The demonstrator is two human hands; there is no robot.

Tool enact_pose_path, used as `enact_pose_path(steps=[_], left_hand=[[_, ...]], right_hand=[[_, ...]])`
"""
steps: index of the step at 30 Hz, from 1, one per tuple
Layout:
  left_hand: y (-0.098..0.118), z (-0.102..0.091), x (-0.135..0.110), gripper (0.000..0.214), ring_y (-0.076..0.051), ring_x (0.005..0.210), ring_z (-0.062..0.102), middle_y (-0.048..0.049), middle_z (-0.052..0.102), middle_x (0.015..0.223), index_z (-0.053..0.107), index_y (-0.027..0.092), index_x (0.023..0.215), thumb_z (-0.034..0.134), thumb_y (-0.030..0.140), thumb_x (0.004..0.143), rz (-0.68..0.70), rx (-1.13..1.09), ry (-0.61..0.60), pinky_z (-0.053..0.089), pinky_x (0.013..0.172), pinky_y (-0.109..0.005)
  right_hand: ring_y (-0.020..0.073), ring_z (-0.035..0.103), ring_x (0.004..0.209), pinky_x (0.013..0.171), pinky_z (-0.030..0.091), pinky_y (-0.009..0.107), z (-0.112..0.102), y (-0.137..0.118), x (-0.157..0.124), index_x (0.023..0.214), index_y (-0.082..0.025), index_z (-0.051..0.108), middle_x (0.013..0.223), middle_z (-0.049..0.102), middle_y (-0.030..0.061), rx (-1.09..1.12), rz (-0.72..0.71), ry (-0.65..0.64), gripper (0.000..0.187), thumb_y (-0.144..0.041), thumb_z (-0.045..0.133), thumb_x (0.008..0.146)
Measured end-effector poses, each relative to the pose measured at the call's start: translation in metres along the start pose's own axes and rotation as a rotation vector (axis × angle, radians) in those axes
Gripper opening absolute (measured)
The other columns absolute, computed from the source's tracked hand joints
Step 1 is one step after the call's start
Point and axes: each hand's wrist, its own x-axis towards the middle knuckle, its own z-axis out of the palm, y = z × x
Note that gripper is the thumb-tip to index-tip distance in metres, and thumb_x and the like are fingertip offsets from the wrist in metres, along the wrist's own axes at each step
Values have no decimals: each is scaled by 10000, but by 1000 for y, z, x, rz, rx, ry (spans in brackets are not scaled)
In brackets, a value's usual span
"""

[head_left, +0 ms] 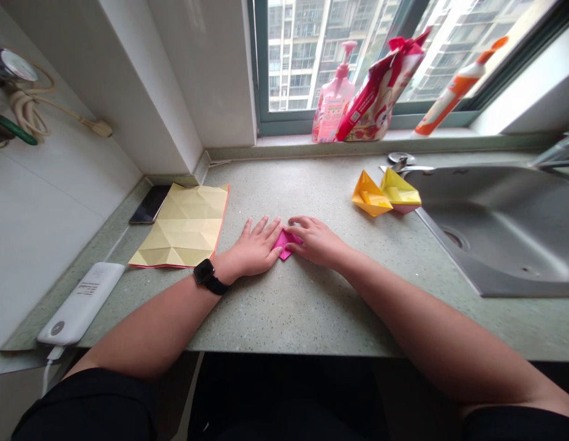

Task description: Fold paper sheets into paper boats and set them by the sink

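At the far left a beige cable [29, 113] hung in a coil against the wall, its plug [100, 127] dangling to the right; below it a white power bank [84, 303] lay along the left edge of the speckled desk [284, 312], with a white lead [54, 355] plugged into its near end; beyond it a dark smartphone [149, 205] lay flat, just beside a stack of creased paper sheets [183, 223], pale yellow on top with a red-orange edge showing.

Next came the left wrist with a black smartwatch [204, 272]; the left hand [255, 250] lay palm down, its grip released and its fingers spread, the fingertips and thumb reaching the small pink folded paper [285, 239]; this paper lay on the desk between the two hands, partly covered by them; from its other side the right hand [323, 242] touched it with bent fingers and thumb, though whether that grip pinched it or only rested there could not be told.

Farther right a pink pump bottle [332, 110] and a red packaged bag [380, 92] stood on the windowsill; in front, on the desk, an orange origami boat [371, 197] touched or slightly overlapped a yellow origami boat [401, 193]; then an orange-and-white bottle [454, 95] leaned in view on the sill, above the steel sink [500, 214].
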Motion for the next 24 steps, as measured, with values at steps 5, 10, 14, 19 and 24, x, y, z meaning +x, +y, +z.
enact_pose_path(steps=[5,10,14,19,24], left_hand=[[-3,2,0,698,-420,1710,173,-144,297,1816,337,232,1737,412,515,1103,21,0,5,93,1349,-736],[0,2,-4,708,-408,1717,145,-137,263,1829,306,240,1748,415,524,1109,23,7,10,82,1358,-711],[1,-2,-4,743,-417,1718,128,-159,239,1830,280,217,1758,398,570,1115,3,16,-43,67,1352,-722],[-4,-4,-2,777,-409,1719,137,-157,264,1823,283,234,1759,422,628,1105,18,5,-60,75,1359,-703],[-4,-8,-3,814,-412,1720,124,-153,225,1833,256,233,1770,426,659,1097,13,25,-71,88,1363,-691]], right_hand=[[374,636,1383,1191,499,583,0,2,-1,1419,-263,742,1520,667,162,-8,-10,-23,463,-439,767,991],[392,623,1403,1216,469,609,0,2,-3,1495,-263,692,1567,636,166,-19,3,-46,573,-474,783,970],[398,592,1444,1228,453,625,-1,1,-4,1523,-260,667,1603,609,173,-22,11,-63,602,-496,769,979],[409,526,1519,1258,422,637,-3,0,-4,1534,-253,657,1641,574,179,-17,21,-87,655,-536,790,958],[423,490,1548,1274,392,651,-2,1,-5,1559,-266,637,1662,553,174,5,25,-97,711,-579,798,941]])
